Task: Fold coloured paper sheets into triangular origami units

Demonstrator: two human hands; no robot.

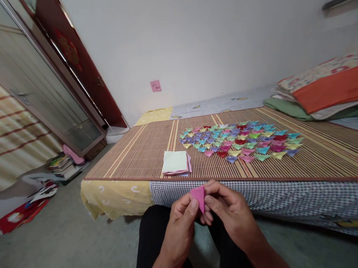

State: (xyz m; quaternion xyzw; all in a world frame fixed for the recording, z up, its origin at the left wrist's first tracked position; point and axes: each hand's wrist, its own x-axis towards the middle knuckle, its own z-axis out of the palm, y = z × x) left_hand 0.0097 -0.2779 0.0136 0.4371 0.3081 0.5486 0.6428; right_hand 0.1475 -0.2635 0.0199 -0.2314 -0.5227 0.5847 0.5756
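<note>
A small pink sheet of paper (pixel 199 196), folded into a pointed shape, is held above my lap, in front of the bed's edge. My left hand (pixel 184 216) pinches its left side, the thumb lying on its face. On the other side, my right hand (pixel 225 207) grips the paper's right edge between thumb and fingers. Just beyond my hands lies a stack of square paper (pixel 174 162) with a pale green sheet on top. Farther right, many small folded paper pieces (pixel 240 142) in several colours stand in rows on the striped mat (pixel 132 152).
The mat covers a bed with a checked sheet (pixel 288 192) hanging over its front. Folded bedding (pixel 331 88) is piled at the right. A pink note (pixel 156 86) is on the wall. Books (pixel 61 164) and a red bag (pixel 19 216) lie at the left.
</note>
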